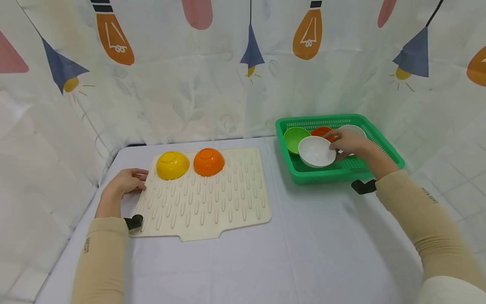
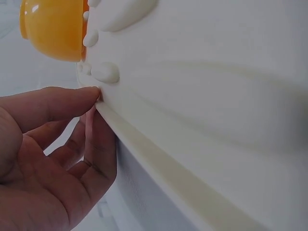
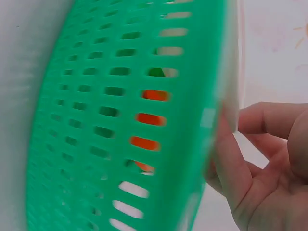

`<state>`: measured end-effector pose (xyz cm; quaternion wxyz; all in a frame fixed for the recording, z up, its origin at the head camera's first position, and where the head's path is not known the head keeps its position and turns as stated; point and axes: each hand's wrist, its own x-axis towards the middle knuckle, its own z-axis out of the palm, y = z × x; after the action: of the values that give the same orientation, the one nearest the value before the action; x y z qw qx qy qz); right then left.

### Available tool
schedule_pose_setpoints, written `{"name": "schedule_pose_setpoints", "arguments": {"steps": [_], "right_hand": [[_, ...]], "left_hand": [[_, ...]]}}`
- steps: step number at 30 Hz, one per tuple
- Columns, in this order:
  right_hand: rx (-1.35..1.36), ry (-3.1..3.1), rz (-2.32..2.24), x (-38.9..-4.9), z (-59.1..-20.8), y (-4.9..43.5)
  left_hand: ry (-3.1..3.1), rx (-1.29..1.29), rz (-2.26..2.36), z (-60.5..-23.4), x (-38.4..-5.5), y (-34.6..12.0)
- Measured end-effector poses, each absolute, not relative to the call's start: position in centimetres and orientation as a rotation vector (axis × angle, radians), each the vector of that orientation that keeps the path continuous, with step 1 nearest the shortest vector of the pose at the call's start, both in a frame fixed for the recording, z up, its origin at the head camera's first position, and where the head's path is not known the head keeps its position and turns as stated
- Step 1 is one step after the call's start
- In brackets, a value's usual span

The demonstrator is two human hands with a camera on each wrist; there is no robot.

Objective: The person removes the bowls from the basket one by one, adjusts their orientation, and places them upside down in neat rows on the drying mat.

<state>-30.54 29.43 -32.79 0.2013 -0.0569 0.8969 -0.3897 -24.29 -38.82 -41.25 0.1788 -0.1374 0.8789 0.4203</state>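
My right hand (image 1: 348,142) pinches the rim of a white bowl (image 1: 316,152) over the front part of a green basket (image 1: 341,174). The bowl tilts so its inside shows in the head view. In the right wrist view, the basket's slotted wall (image 3: 108,110) hides most of that bowl. At the far left, my left hand (image 1: 128,181) holds the side edge of a cream draining board (image 1: 212,207), thumb (image 2: 67,102) on top and fingers below. A yellow bowl (image 1: 172,165) and an orange bowl (image 1: 209,162) lie upside down along the board's back.
Inside the basket are a green bowl (image 1: 296,138), an orange-red bowl (image 1: 322,131) and another white bowl (image 1: 353,130), partly hidden by my right hand. A white cloth covers the table (image 1: 265,261). Behind it hangs a patterned curtain (image 1: 220,97).
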Motion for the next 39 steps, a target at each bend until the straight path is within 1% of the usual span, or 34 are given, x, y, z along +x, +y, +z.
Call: {"name": "schedule_pose_setpoints", "arguments": {"steps": [11,22,39], "right_hand": [[-0.191,2.465,-1.260,-30.7,-31.0,28.1],[-0.240,2.294,-1.387,-29.0,-29.8,23.3],[-0.336,2.144,-1.455,-28.5,-31.9,15.1]], "left_hand": [[2.489,-0.345,1.194,-41.3,-24.1,-39.4],[2.487,-0.381,1.216,-41.4,-24.1,-39.2],[2.501,-0.388,1.189,-41.1,-24.0,-38.5]]}}
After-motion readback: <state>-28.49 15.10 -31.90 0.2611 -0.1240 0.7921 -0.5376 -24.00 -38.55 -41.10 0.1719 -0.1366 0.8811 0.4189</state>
